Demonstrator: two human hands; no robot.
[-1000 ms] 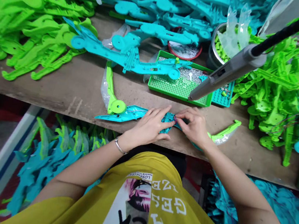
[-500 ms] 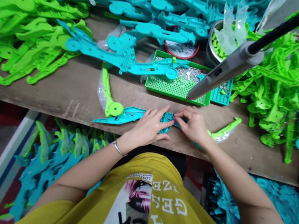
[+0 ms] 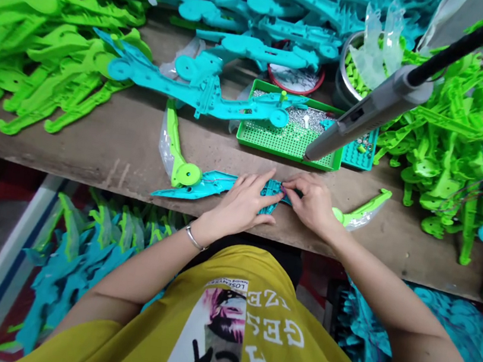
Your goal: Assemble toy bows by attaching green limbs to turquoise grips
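A teal and green plastic toy bow (image 3: 205,182) lies along the front edge of the wooden bench (image 3: 116,139), its green limbs curving up at both ends. My left hand (image 3: 242,205) rests on the teal middle section, fingers pressed down on it. My right hand (image 3: 313,202) pinches the same middle part, fingertips meeting my left hand's fingertips. What the fingertips pinch is too small to make out.
A grey powered screwdriver (image 3: 368,112) hangs on a black cable above the hands. Behind it sit a green screw tray (image 3: 287,142), a steel bowl (image 3: 350,76) of green bits, and piles of green parts (image 3: 40,45) and teal parts (image 3: 270,5). Bins of parts sit below.
Both hands stay on the bow's middle with only small finger shifts. The view has drifted slightly.
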